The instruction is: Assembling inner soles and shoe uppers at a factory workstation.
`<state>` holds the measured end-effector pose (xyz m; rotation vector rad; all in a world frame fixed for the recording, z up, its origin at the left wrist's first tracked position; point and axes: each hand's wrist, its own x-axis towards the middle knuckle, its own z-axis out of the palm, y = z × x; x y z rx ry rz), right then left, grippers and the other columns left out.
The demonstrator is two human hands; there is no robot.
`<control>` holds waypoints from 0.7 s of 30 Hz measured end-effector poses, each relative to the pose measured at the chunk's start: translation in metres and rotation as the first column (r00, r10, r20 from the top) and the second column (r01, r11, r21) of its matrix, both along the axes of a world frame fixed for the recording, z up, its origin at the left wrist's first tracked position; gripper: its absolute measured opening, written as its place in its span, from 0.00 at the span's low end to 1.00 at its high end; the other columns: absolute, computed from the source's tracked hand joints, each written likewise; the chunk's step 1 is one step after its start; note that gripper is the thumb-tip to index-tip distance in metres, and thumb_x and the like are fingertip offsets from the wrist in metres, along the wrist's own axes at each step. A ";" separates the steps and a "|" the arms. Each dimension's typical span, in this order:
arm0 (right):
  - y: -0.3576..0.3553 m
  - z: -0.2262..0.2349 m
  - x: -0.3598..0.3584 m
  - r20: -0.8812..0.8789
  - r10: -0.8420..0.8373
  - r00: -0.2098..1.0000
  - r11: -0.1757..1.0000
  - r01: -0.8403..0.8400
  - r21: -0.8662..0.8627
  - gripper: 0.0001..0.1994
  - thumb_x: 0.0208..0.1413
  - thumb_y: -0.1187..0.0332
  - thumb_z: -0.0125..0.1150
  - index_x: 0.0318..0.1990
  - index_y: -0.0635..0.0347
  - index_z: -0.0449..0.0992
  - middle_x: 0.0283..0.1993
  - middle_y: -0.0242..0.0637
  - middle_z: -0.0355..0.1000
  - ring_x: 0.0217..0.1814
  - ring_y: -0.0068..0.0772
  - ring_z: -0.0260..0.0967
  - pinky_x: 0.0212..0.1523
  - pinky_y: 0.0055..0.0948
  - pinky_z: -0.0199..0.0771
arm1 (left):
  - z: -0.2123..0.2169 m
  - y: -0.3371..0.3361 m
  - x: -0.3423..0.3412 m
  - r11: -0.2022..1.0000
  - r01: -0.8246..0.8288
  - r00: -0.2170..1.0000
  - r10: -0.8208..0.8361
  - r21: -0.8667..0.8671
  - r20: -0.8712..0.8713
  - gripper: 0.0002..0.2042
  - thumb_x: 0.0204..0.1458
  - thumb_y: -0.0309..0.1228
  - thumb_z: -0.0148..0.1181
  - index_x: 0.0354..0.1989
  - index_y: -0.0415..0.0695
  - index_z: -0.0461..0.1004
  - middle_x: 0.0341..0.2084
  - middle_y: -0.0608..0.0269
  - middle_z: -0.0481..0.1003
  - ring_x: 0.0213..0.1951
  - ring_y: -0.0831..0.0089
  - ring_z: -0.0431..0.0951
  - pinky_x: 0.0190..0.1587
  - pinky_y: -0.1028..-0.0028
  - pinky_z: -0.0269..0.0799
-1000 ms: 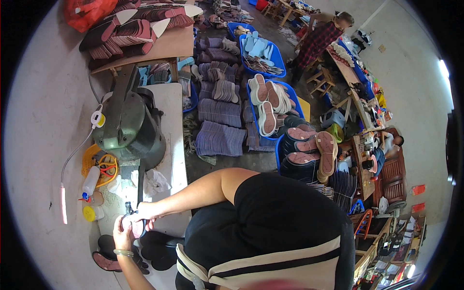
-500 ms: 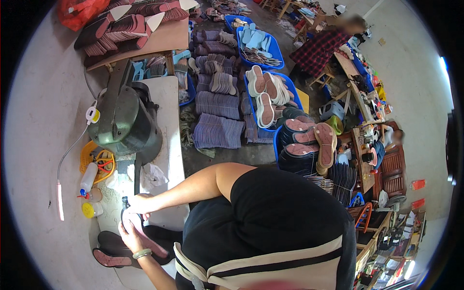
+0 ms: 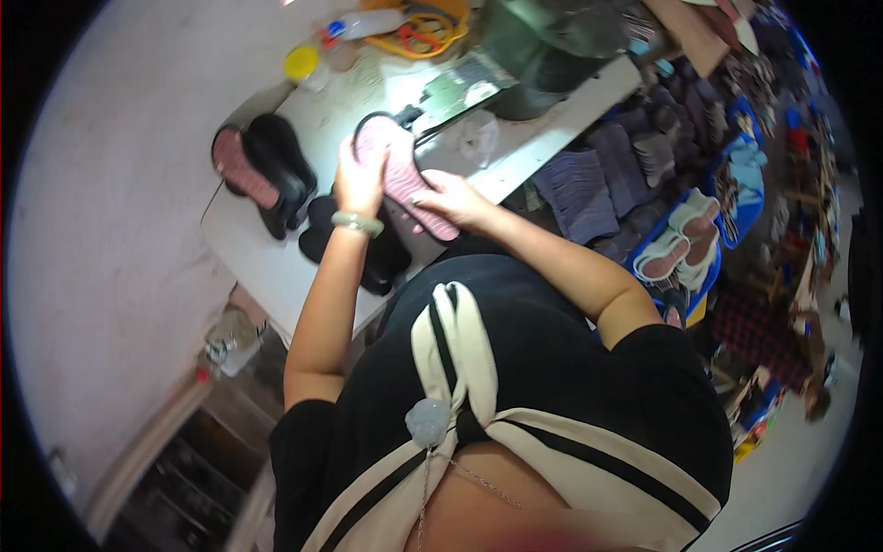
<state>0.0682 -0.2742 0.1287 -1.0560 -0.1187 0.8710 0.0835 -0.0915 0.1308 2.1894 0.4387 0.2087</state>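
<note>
Between both hands is a shoe sole (image 3: 402,166) with a pink patterned face and a black rim, held tilted above the white work table (image 3: 244,267). My left hand (image 3: 359,182), below a pale green bangle (image 3: 357,223), grips its left edge near the far end. My right hand (image 3: 452,201) is closed on the near end, thumb over the pink face. Left of my left hand lie a pink-faced sole (image 3: 245,170) and black soles (image 3: 278,156). More black soles (image 3: 375,253) rest below the held one, partly hidden by my left wrist.
Beyond the hands stands a dark green sewing machine (image 3: 543,46), its lamp lighting the table. An orange basket (image 3: 428,44), a bottle (image 3: 372,23) and a yellow-lidded jar (image 3: 302,64) sit along the back. At right are stacked soles (image 3: 579,198) and blue bins (image 3: 747,207).
The head view has turned and come closer to the table. The sole has moved away from the machine's needle area toward my body, its pink face now turned up between both hands.
</note>
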 end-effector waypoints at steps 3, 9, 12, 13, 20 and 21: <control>-0.005 0.010 0.012 -0.040 0.067 0.997 0.998 -0.068 -0.017 0.14 0.57 0.69 0.53 0.48 0.67 0.67 0.39 0.40 0.71 0.36 0.29 0.72 0.34 0.29 0.78 | 0.022 -0.007 0.005 0.997 -0.060 0.998 0.059 -0.056 -0.025 0.28 0.43 0.46 0.64 0.49 0.42 0.65 0.39 0.44 0.74 0.42 0.51 0.75 0.45 0.63 0.69; -0.013 0.008 0.028 -0.053 0.103 0.993 0.993 -0.106 -0.059 0.14 0.57 0.69 0.54 0.48 0.67 0.70 0.34 0.35 0.73 0.28 0.24 0.71 0.30 0.22 0.73 | 0.008 0.008 0.022 0.994 -0.113 0.993 0.112 -0.013 -0.037 0.30 0.42 0.47 0.64 0.48 0.39 0.65 0.37 0.44 0.75 0.42 0.50 0.75 0.45 0.63 0.69; -0.019 0.011 0.026 0.005 -0.047 0.999 0.991 0.047 -0.128 0.16 0.56 0.70 0.54 0.50 0.70 0.69 0.36 0.33 0.73 0.31 0.18 0.69 0.32 0.18 0.71 | 0.005 0.006 0.031 0.989 -0.146 0.988 0.147 0.032 -0.036 0.31 0.41 0.48 0.65 0.47 0.36 0.66 0.37 0.42 0.74 0.42 0.50 0.75 0.46 0.62 0.68; -0.024 0.011 0.029 0.003 -0.002 1.000 0.991 0.002 -0.130 0.16 0.56 0.70 0.54 0.50 0.70 0.69 0.37 0.32 0.73 0.31 0.17 0.69 0.32 0.18 0.71 | 0.004 0.007 0.033 0.989 -0.145 0.987 0.146 0.024 -0.059 0.31 0.41 0.48 0.64 0.47 0.36 0.67 0.37 0.42 0.74 0.43 0.50 0.74 0.46 0.62 0.68; -0.007 0.037 0.028 0.054 0.097 0.994 0.986 -0.089 -0.144 0.14 0.57 0.70 0.51 0.48 0.70 0.68 0.36 0.39 0.73 0.33 0.27 0.73 0.36 0.22 0.72 | -0.013 0.035 0.035 0.993 -0.114 0.982 0.107 -0.038 -0.154 0.34 0.41 0.53 0.63 0.46 0.33 0.69 0.39 0.42 0.75 0.43 0.57 0.75 0.47 0.68 0.68; 0.004 0.033 0.020 0.093 0.110 0.990 0.982 -0.093 -0.166 0.15 0.57 0.70 0.51 0.50 0.69 0.67 0.36 0.38 0.74 0.35 0.25 0.73 0.38 0.21 0.71 | -0.023 0.043 0.024 0.969 -0.131 0.990 0.116 -0.208 -0.084 0.34 0.44 0.52 0.61 0.51 0.34 0.67 0.40 0.44 0.75 0.45 0.59 0.74 0.49 0.69 0.66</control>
